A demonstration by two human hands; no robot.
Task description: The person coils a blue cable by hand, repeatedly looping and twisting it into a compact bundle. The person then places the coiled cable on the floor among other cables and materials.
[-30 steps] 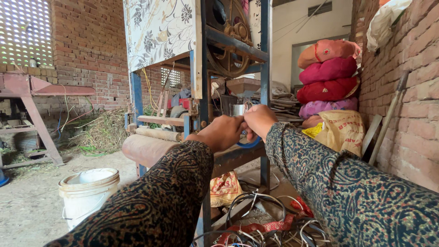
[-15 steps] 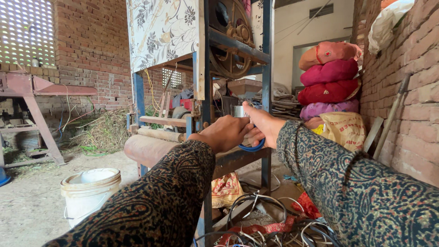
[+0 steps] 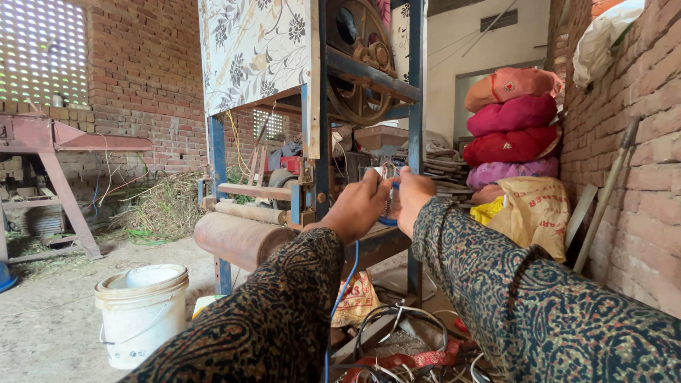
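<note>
Both hands meet at the blue steel machine frame [image 3: 323, 142] — left hand [image 3: 358, 209] and right hand [image 3: 411, 198] pinch a thin blue wire [image 3: 346, 280] between them, near a small metal part [image 3: 383, 174]. Wire trails straight down under the left sleeve — lower end cut off. Fingertips, part details hidden.

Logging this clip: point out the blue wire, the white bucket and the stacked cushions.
blue wire [image 3: 345, 284], head view, on the strand hanging below the hands.
white bucket [image 3: 142, 319], head view, on its side wall.
stacked cushions [image 3: 512, 115], head view, on the magenta one.
</note>
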